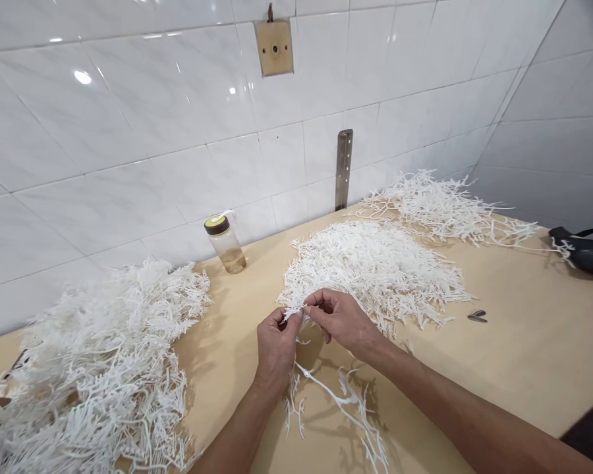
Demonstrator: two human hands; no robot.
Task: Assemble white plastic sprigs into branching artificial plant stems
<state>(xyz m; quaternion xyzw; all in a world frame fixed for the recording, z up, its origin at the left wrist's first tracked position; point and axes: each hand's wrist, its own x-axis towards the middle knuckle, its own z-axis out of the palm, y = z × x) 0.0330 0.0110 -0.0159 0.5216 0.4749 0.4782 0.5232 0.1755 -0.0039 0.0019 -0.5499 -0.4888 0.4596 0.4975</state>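
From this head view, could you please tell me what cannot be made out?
Head view:
- Pinch point on the white branched strip: covered by fingers of left hand and right hand.
- Left pile: cut off by left and bottom edges.
- Black bag: cut off by right edge.
- Dark item by the middle pile: too small to identify.

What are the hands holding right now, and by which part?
A thin white branched plastic strip, pinched at its upper end by the left hand and right hand together; the rest trails down toward the tan tabletop.
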